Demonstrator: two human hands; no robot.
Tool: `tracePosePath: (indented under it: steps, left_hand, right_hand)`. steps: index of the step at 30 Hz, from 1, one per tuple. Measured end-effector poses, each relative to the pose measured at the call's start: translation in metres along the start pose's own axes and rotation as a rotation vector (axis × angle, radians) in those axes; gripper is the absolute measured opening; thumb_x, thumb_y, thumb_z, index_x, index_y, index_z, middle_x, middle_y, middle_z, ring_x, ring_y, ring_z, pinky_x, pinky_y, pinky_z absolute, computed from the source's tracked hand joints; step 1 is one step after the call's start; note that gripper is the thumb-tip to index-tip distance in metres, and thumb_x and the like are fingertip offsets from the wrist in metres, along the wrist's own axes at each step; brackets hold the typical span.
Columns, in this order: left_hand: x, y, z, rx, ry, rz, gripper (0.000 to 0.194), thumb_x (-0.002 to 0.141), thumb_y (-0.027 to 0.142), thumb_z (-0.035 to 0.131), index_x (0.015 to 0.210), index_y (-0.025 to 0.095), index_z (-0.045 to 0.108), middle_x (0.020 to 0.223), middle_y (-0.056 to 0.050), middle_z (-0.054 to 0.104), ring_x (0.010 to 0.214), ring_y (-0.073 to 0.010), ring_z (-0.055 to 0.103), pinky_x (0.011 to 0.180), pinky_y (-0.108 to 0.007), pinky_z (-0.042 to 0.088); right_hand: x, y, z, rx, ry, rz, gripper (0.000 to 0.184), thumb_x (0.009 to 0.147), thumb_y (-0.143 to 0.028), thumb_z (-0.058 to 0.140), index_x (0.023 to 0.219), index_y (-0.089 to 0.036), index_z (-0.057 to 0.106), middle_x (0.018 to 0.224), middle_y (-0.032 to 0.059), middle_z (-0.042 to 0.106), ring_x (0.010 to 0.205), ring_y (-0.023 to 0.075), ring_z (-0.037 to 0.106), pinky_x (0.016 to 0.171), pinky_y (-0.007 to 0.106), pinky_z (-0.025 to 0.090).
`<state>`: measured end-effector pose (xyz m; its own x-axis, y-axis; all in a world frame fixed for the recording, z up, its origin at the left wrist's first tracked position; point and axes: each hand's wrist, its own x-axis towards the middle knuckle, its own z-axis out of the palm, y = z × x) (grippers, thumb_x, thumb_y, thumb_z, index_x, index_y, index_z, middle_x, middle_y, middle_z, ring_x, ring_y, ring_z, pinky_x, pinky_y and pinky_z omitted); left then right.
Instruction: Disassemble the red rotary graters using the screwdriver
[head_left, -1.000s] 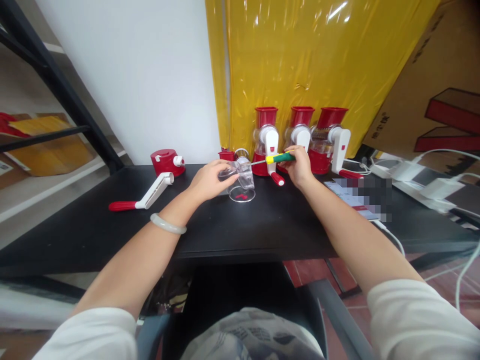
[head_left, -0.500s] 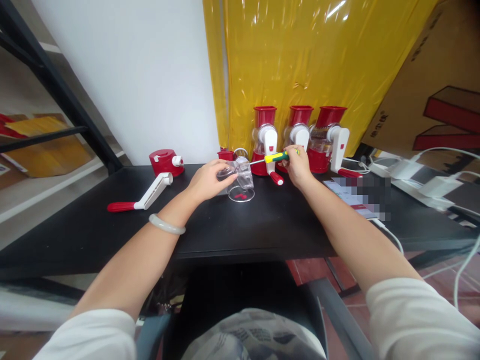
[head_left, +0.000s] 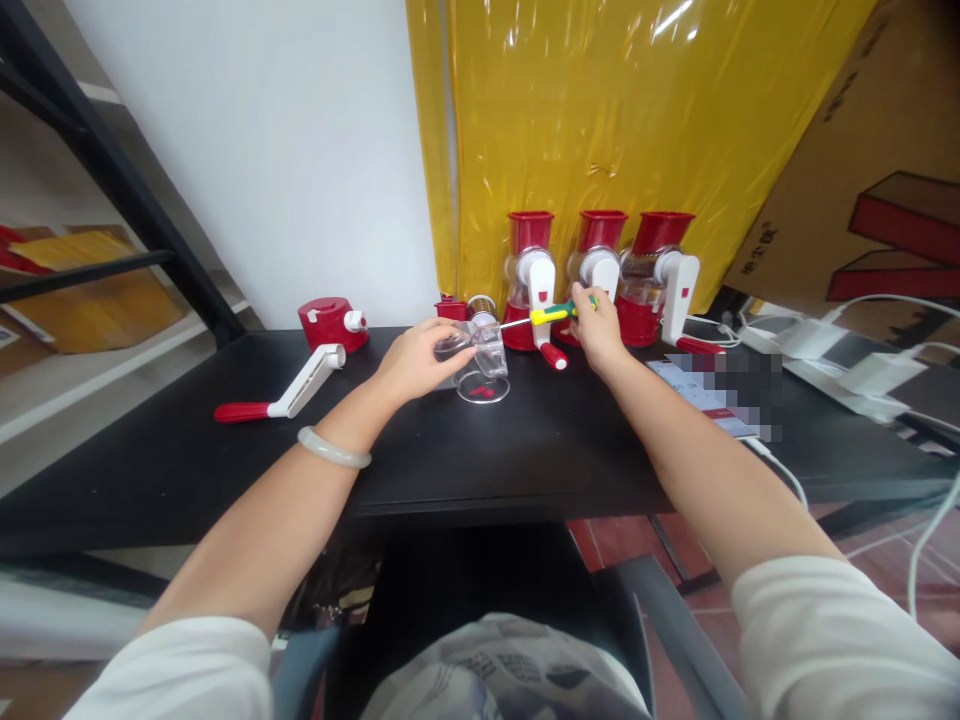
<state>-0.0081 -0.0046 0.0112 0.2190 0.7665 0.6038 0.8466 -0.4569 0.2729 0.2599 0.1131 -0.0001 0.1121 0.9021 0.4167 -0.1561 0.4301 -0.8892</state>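
My left hand (head_left: 426, 358) is closed around a clear plastic housing (head_left: 491, 352), whose round open end faces me on the black table. In my right hand (head_left: 598, 327) is a screwdriver (head_left: 553, 313) with a yellow and green handle, its shaft pointing left. The tip meets the housing's right side, or lies just in front of it; I cannot tell which. Small red bits (head_left: 482, 391) show through the clear round end. Behind the housing lie a metal grater drum (head_left: 482, 306) and a red plastic part (head_left: 451, 308).
Three red rotary graters (head_left: 532, 262) with white cranks stand at the back. To the left are a red base (head_left: 330, 325) and a loose white crank (head_left: 306, 383) with a red handle. A phone (head_left: 701, 390), cables and a power strip (head_left: 825, 375) are at right.
The screwdriver handle has turned slightly in my right hand, and those fingers have shifted a little. My left hand and the housing stay in place.
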Motion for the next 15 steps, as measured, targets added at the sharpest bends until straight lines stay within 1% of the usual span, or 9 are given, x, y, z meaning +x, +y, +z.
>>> tracePosePath:
  steps: [2,4,6,8,10,12,15]
  left_hand:
    - [-0.0004,-0.0001,0.0002,0.001,0.005,-0.001,0.039,0.088,0.055,0.061,0.104,0.021,0.072,0.124,-0.009,0.07,0.111,-0.0267,0.067,0.102,-0.043,0.051]
    - [-0.0006,0.0002,0.0002,0.003,0.01,0.0,0.039,0.088,0.055,0.062,0.103,0.021,0.072,0.124,-0.009,0.07,0.112,-0.0268,0.067,0.102,-0.043,0.051]
    - [-0.0005,0.0006,0.0001,0.006,0.008,-0.002,0.038,0.088,0.055,0.061,0.103,0.021,0.072,0.124,-0.009,0.07,0.112,-0.0271,0.067,0.102,-0.044,0.052]
    - [-0.0004,0.0009,-0.0001,0.007,0.006,-0.007,0.039,0.088,0.055,0.061,0.104,0.022,0.072,0.124,-0.009,0.07,0.112,-0.0274,0.067,0.101,-0.044,0.052]
    - [-0.0003,0.0011,-0.0004,0.007,0.004,-0.009,0.039,0.088,0.056,0.062,0.104,0.022,0.072,0.123,-0.009,0.071,0.111,-0.0276,0.067,0.101,-0.044,0.052]
    - [-0.0002,0.0013,-0.0006,0.007,0.003,-0.01,0.039,0.088,0.056,0.062,0.104,0.021,0.072,0.123,-0.009,0.071,0.111,-0.0277,0.067,0.101,-0.044,0.052]
    - [-0.0002,0.0012,-0.0006,-0.001,0.001,-0.011,0.039,0.088,0.056,0.061,0.103,0.022,0.072,0.123,-0.009,0.07,0.11,-0.0275,0.068,0.101,-0.044,0.052]
  right_hand:
    - [0.0002,-0.0004,0.0019,0.023,0.013,0.023,0.04,0.078,-0.055,0.071,0.077,-0.025,0.045,0.048,-0.013,0.035,0.036,0.0058,0.036,0.041,0.02,0.044]
    - [0.0005,-0.0005,0.0038,0.079,0.024,0.052,0.033,0.079,-0.048,0.07,0.079,-0.025,0.046,0.049,-0.0133,0.037,0.037,0.0057,0.035,0.043,0.021,0.046]
    - [0.0004,-0.0009,0.0048,0.148,0.006,0.071,0.028,0.079,-0.043,0.068,0.081,-0.025,0.047,0.051,-0.0126,0.04,0.039,0.0061,0.038,0.046,0.021,0.047]
    - [-0.0003,-0.0017,0.0047,0.202,-0.036,0.077,0.025,0.078,-0.041,0.066,0.082,-0.025,0.047,0.055,-0.0112,0.044,0.042,0.0066,0.043,0.048,0.021,0.049]
    - [-0.001,-0.0025,0.0038,0.223,-0.072,0.074,0.027,0.077,-0.043,0.066,0.082,-0.025,0.047,0.059,-0.0097,0.049,0.044,0.0069,0.047,0.049,0.022,0.049]
    - [-0.0012,-0.0026,0.0028,0.207,-0.072,0.067,0.032,0.077,-0.05,0.067,0.081,-0.025,0.046,0.06,-0.009,0.05,0.043,0.0071,0.047,0.046,0.022,0.048]
    - [-0.0004,-0.0017,0.0016,0.13,-0.043,0.049,0.044,0.078,-0.063,0.066,0.077,-0.025,0.043,0.052,-0.0107,0.041,0.038,0.0073,0.041,0.04,0.021,0.042]
